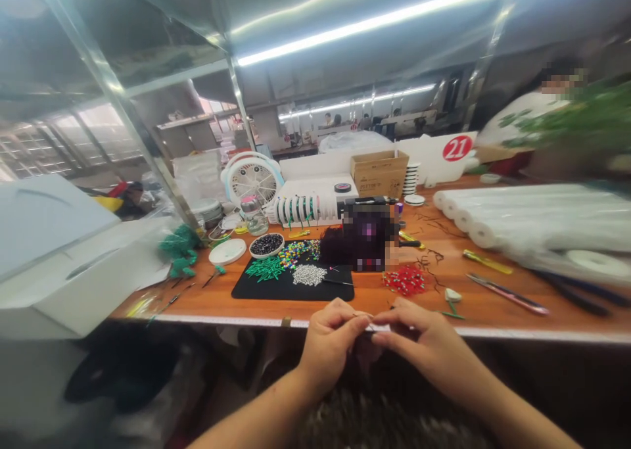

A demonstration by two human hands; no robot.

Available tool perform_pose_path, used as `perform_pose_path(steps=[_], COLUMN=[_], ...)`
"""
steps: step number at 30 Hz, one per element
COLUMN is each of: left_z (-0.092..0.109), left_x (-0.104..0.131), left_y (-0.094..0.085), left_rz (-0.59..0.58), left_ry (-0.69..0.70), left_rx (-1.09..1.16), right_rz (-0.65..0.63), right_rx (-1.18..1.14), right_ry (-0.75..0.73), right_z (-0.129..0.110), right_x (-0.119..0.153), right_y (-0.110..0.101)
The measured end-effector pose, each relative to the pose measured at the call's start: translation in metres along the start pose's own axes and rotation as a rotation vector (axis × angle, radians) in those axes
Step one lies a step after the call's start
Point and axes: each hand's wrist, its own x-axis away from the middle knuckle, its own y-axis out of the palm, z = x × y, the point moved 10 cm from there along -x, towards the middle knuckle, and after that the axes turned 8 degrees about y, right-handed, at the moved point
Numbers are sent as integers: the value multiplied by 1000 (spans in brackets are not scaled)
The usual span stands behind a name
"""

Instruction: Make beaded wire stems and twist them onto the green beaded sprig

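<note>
My left hand [329, 344] is closed in a pinch at the table's front edge, thumb against forefinger. My right hand [428, 344] meets it there, fingertips drawn together. Between the fingertips runs a thin strand [369, 324], too small to tell its exact kind. Beyond the hands lies a black mat [290, 292] bearing silver beads [309, 275], green tube-shaped pieces [266, 269] and multicoloured beads [292, 254]. A dish of black beads [267, 244] stands at its back corner. Red strung pieces [404, 280] are heaped past my right hand.
Spools of cord [298, 209] stand in a row behind the mat, near a fan [254, 179] and a cardboard box [379, 173]. Rightward lie a craft knife [507, 294], pliers [582, 291] and wrapped white rolls [532, 215]. White boxes [64, 265] stand left. A person [517, 117] sits far right.
</note>
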Motion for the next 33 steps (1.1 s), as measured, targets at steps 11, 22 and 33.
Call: perform_pose_path(steps=[11,22,33], left_z=[2,-8,-7], left_x=[-46,-62,-66], left_y=[-60,-54,-60], left_rz=[17,-153,-101], left_ry=[190,154,101], left_rx=[-840,-1101,-939], right_rz=[9,39,4], right_rx=[-43,6,-32], right_ry=[81,66,66], right_z=[11,12,9], right_x=[5,10,9], right_y=[-1,-3,2])
